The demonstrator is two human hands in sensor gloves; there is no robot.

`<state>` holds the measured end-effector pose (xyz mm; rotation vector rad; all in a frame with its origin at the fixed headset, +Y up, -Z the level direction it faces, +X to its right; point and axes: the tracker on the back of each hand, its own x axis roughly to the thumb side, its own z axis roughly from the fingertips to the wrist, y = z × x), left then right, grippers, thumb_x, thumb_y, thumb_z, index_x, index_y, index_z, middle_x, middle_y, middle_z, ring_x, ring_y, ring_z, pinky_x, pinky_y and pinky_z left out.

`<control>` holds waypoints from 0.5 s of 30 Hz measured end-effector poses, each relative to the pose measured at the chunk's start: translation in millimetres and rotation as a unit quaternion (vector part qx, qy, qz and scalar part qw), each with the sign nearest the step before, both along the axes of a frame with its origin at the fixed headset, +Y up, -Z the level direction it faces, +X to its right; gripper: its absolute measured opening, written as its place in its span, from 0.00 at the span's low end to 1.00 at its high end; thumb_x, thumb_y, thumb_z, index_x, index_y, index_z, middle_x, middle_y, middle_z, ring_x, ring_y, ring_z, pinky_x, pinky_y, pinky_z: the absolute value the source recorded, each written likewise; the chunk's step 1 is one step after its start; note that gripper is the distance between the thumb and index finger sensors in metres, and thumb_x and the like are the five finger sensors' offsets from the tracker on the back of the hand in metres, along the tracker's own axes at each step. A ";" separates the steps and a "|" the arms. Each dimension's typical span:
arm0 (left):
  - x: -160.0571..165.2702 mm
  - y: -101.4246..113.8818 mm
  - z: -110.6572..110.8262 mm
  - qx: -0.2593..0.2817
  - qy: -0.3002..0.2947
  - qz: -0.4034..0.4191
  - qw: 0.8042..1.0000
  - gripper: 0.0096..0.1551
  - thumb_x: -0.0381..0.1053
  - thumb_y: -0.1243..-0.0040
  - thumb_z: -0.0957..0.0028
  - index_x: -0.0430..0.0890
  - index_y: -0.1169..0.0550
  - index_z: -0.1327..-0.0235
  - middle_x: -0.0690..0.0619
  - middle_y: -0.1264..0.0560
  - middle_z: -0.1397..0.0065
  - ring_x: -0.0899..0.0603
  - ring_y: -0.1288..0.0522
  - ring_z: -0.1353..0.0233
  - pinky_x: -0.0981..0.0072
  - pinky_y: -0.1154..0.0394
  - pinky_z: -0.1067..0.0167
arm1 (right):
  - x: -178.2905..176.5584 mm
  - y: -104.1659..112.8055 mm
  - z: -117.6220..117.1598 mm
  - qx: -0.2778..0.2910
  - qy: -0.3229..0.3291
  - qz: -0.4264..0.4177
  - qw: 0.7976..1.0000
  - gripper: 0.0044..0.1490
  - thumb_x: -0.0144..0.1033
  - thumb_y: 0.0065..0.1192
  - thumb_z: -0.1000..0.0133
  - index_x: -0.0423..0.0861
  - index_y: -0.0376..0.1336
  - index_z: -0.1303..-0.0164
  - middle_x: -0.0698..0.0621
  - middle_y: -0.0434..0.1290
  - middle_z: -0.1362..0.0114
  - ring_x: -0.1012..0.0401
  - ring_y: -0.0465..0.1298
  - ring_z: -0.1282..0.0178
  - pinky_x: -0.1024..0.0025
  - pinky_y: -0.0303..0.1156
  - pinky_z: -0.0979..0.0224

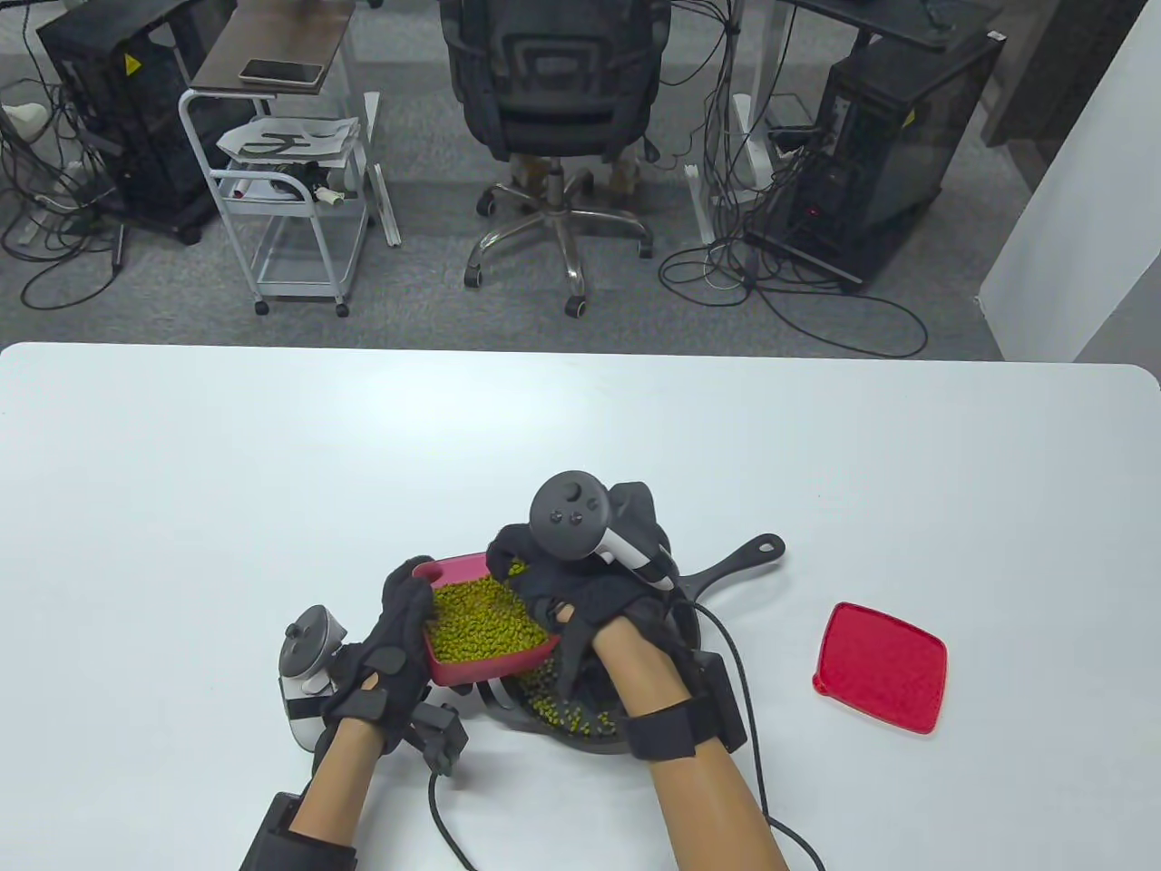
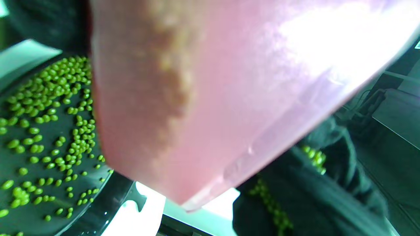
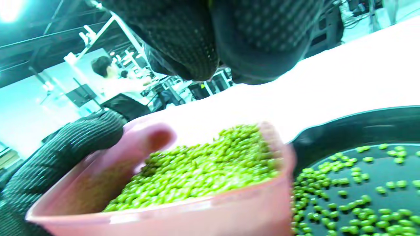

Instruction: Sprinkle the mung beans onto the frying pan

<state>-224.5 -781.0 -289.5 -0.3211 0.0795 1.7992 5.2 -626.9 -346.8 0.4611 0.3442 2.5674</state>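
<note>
Mung beans [image 1: 476,621] fill a red container [image 1: 472,670] held tilted over the black frying pan [image 1: 717,581], where more beans [image 3: 354,200] lie scattered. No label or writing can be read on any of these. The left hand [image 1: 390,653] grips the container's left wall, thumb inside the rim. The right hand [image 1: 590,599] reaches into the beans, fingers [image 3: 197,42] curled; whether they pinch any cannot be told. A red lid [image 1: 880,667] lies on the white tabletop [image 1: 272,454], well right of the pan.

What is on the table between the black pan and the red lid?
Nothing but bare white table lies between the black cast-iron frying pan and the flat red plastic lid, as the table view shows.
</note>
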 end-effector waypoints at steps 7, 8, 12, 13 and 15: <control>-6.2 -2.9 -2.8 -0.009 0.009 0.001 1.000 0.45 0.78 0.58 0.47 0.61 0.52 0.22 0.37 0.43 0.22 0.34 0.22 0.48 0.54 0.17 0.62 | 33.9 -29.1 -2.8 -0.042 -0.033 0.036 0.998 0.23 0.24 0.75 0.45 0.52 0.70 0.40 0.42 0.72 0.29 0.43 0.79 0.47 0.70 0.84 0.58; -7.0 -2.8 -3.1 -0.009 0.010 0.002 1.000 0.45 0.78 0.58 0.47 0.61 0.52 0.22 0.37 0.43 0.22 0.34 0.22 0.48 0.54 0.17 0.62 | 36.3 -35.4 -2.5 -0.054 -0.034 0.044 0.997 0.23 0.24 0.75 0.44 0.51 0.69 0.40 0.42 0.72 0.29 0.43 0.79 0.46 0.70 0.84 0.57; -8.4 -2.3 -3.6 -0.009 0.013 0.010 1.000 0.45 0.78 0.58 0.47 0.61 0.52 0.22 0.37 0.43 0.22 0.34 0.22 0.48 0.54 0.17 0.62 | 37.2 -67.2 -1.3 -0.095 -0.030 0.066 0.993 0.23 0.24 0.73 0.44 0.51 0.69 0.39 0.42 0.71 0.28 0.42 0.78 0.44 0.68 0.85 0.54; -8.4 -2.3 -3.6 -0.009 0.013 0.010 1.000 0.45 0.78 0.58 0.47 0.61 0.52 0.22 0.38 0.44 0.22 0.34 0.22 0.48 0.54 0.17 0.62 | 35.9 -71.5 -1.2 -0.099 -0.030 0.062 0.993 0.23 0.24 0.74 0.44 0.51 0.69 0.39 0.42 0.71 0.28 0.42 0.78 0.44 0.68 0.85 0.53; -8.3 -2.1 -3.4 -0.009 0.012 0.006 1.000 0.45 0.78 0.58 0.47 0.61 0.52 0.22 0.38 0.43 0.22 0.34 0.22 0.48 0.54 0.17 0.62 | 30.7 -81.5 -2.6 -0.110 -0.024 0.047 0.992 0.24 0.24 0.73 0.43 0.51 0.69 0.37 0.41 0.71 0.28 0.41 0.78 0.43 0.67 0.85 0.52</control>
